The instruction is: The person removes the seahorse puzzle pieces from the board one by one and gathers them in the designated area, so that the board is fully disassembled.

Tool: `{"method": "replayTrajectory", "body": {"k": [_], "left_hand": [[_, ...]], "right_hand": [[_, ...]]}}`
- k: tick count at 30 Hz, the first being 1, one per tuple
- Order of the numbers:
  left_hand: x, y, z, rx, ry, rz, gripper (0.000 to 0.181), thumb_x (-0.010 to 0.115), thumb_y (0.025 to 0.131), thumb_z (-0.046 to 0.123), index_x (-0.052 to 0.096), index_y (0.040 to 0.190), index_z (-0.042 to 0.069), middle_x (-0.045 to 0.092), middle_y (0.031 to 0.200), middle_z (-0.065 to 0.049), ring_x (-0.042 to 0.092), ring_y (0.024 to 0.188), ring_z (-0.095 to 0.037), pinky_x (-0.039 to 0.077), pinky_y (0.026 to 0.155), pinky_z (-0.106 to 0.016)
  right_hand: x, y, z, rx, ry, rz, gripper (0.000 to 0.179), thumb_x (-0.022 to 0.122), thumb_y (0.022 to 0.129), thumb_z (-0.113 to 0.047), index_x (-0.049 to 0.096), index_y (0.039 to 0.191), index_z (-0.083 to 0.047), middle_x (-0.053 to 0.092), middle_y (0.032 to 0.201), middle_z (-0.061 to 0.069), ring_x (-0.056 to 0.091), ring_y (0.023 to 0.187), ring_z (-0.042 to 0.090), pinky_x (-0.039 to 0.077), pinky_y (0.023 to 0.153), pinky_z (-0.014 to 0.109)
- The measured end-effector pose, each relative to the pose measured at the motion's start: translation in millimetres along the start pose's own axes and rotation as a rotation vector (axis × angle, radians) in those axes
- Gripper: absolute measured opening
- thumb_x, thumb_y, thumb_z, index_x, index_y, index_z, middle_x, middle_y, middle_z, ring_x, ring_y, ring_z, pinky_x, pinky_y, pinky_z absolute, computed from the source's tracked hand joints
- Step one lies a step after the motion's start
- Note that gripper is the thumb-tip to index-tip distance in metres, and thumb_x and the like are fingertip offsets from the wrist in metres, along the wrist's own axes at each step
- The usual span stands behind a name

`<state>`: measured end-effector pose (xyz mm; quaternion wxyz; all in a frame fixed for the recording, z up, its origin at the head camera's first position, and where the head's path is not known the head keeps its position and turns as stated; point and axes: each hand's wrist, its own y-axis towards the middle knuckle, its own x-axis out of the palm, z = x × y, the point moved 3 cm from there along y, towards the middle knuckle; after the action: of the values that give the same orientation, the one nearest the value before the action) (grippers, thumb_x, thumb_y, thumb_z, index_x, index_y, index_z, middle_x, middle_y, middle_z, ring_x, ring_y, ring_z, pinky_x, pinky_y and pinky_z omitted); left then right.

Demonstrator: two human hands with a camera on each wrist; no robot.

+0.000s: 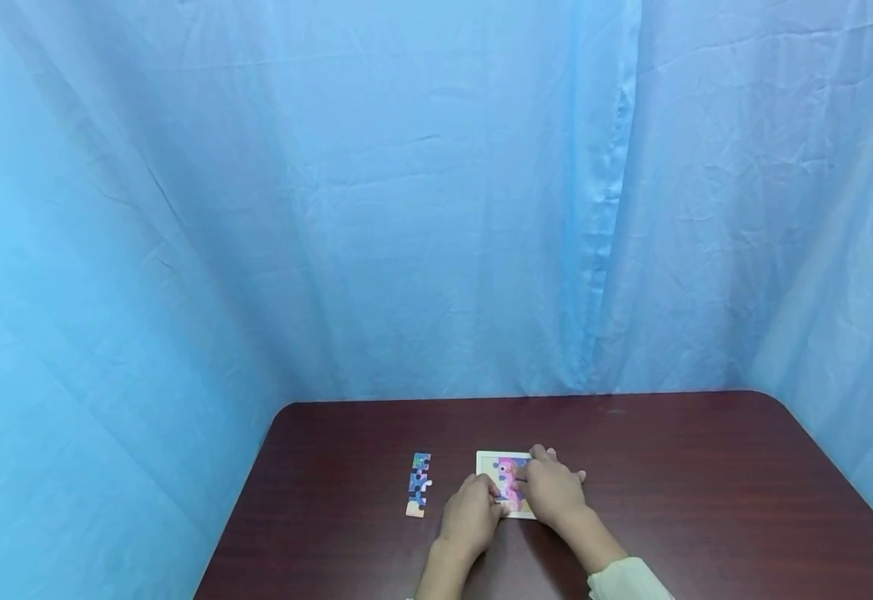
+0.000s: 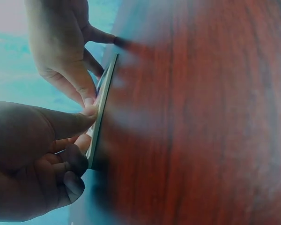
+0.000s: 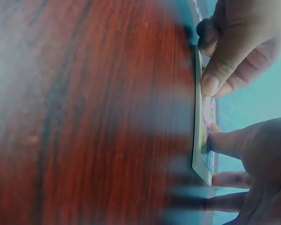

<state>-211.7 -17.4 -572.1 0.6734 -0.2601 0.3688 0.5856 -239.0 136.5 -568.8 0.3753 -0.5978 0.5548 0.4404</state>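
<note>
A small white-rimmed puzzle tray lies on the table, with pink, purple and cream pieces inside. At its near left corner my left hand has curled fingers and seems to pinch a puzzle piece, mostly hidden by the fingers; the left thumb bears down at the tray's near side. Over the right part of the tray, my right hand has its fingers spread, its thumb touching the pieces and other fingers reaching past the far right edge.
Left of the tray, a strip of joined blue, purple and cream puzzle pieces lies on the dark red-brown wooden table. Light blue curtains hang behind the table and at both sides.
</note>
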Motion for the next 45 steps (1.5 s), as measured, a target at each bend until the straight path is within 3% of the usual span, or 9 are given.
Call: {"method": "replayTrajectory", "body": {"k": [4,8,13,17,32,45], "left_hand": [[-3.2,0.9,3.9,0.021,0.025,0.007,0.022,0.087,0.086,0.021,0.066,0.091,0.013,0.057,0.085,0.006,0.054,0.069,-0.008,0.046,0.064,-0.030],[-6.1,0.5,5.2,0.020,0.036,0.025,0.023,0.088,0.085,0.019,0.067,0.091,0.012,0.060,0.084,0.004,0.057,0.070,-0.009,0.047,0.064,-0.030],[-7.7,-0.6,5.2,0.018,0.027,0.035,0.023,0.089,0.083,0.017,0.068,0.091,0.011,0.061,0.081,0.003,0.054,0.067,-0.007,0.046,0.062,-0.029],[-7.2,-1.3,5.6,0.021,0.028,0.045,0.024,0.090,0.081,0.018,0.069,0.090,0.012,0.060,0.078,0.005,0.054,0.066,-0.007,0.045,0.062,-0.029],[-11.3,-2.1,4.8,0.034,-0.027,0.114,0.022,0.092,0.078,0.013,0.070,0.083,0.014,0.067,0.076,0.006,0.056,0.065,0.001,0.046,0.060,-0.025],[-18.8,-6.9,-9.2,-0.040,-0.148,0.140,0.013,0.085,0.085,0.014,0.073,0.081,0.017,0.067,0.070,0.012,0.050,0.060,0.004,0.042,0.058,-0.021]], "right_hand": [[-5,-1.1,1,-0.026,0.003,-0.028,0.015,0.073,0.098,-0.019,0.083,0.108,-0.017,0.064,0.136,0.016,0.056,0.139,0.053,0.041,0.087,0.090],[-11,-1.0,3,-0.041,0.048,-0.141,0.030,0.066,0.100,-0.014,0.078,0.127,-0.015,0.054,0.155,0.021,0.044,0.149,0.054,0.034,0.096,0.091],[-11,-0.9,4,-0.026,0.080,-0.227,0.045,0.069,0.093,-0.011,0.071,0.137,-0.012,0.044,0.164,0.023,0.034,0.155,0.054,0.027,0.103,0.091],[-11,-2.3,4,-0.033,0.071,-0.224,0.049,0.072,0.089,-0.010,0.071,0.138,-0.012,0.044,0.164,0.024,0.035,0.154,0.054,0.028,0.102,0.091],[-11,-0.3,6,-0.032,0.067,-0.247,0.045,0.075,0.094,-0.011,0.070,0.139,-0.013,0.045,0.163,0.024,0.034,0.155,0.052,0.031,0.101,0.090],[-13,-2.1,7,-0.026,0.066,-0.251,0.047,0.078,0.093,-0.013,0.070,0.139,-0.012,0.046,0.162,0.025,0.036,0.154,0.052,0.032,0.102,0.089]]}}
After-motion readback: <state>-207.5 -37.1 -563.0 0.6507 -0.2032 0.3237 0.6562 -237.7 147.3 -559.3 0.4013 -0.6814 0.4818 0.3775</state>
